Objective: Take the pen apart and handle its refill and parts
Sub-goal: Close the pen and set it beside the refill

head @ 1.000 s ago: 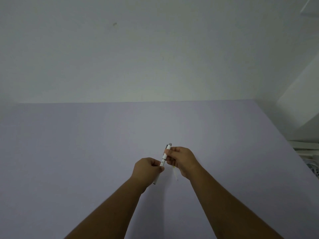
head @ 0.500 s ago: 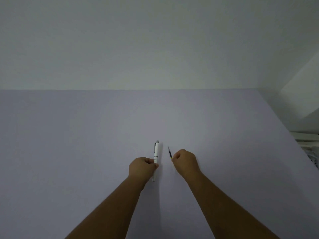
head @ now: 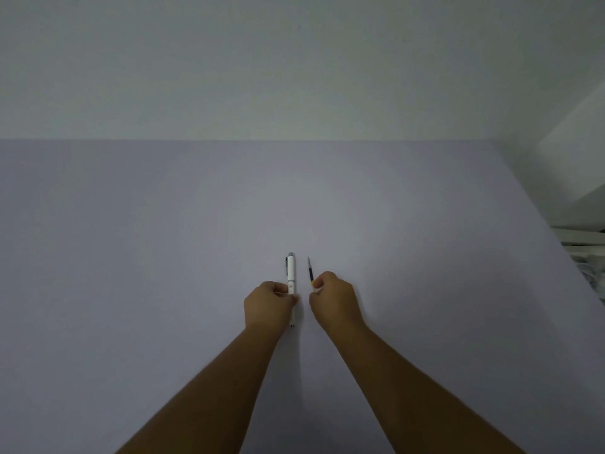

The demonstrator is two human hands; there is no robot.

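Note:
A white pen (head: 291, 273) with a grey cap end and a dark clip points away from me, low over the pale lilac table (head: 131, 257). My left hand (head: 268, 304) is closed around the pen's middle, and its lower tip sticks out below my fingers. To the right, a thin dark refill (head: 310, 271) with a yellow band points the same way, parallel to the pen. My right hand (head: 334, 299) pinches the refill's near end. The two hands are a small gap apart.
A plain white wall stands behind the table's far edge. The table's right edge runs diagonally, with white shelving and cables (head: 586, 253) beyond it.
The hands were together on the pen a second ago. They have since drawn apart, the refill going right with my right hand, and both pieces have dropped toward the table.

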